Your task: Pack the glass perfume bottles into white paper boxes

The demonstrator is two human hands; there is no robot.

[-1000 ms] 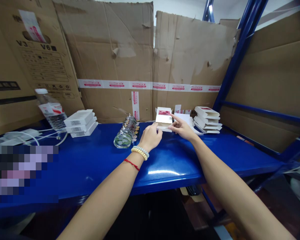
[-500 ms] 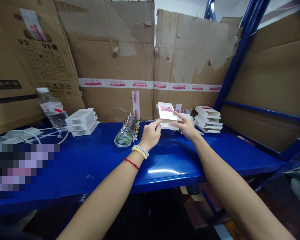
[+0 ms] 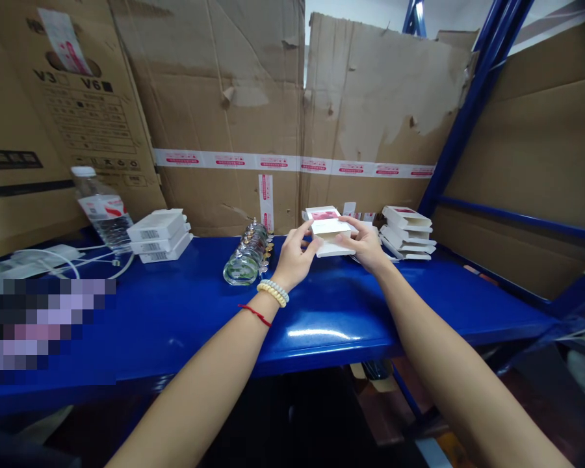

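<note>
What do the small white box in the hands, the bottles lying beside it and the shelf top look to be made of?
Small white box: thin matte paperboard, going by its folded flap and sharp creases. Bottles: clear glass or hard plastic with gold-coloured caps; see-through and glinting. Shelf top: blue painted metal, glossy, with a bright reflection near its front edge.

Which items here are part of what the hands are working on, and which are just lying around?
In hand: small white cardboard box, held by left hand and right hand; stack of white flat boxes.
Lying about: clear plastic water bottle; row of glass bottles; white barcoded boxes; white cables.
</note>
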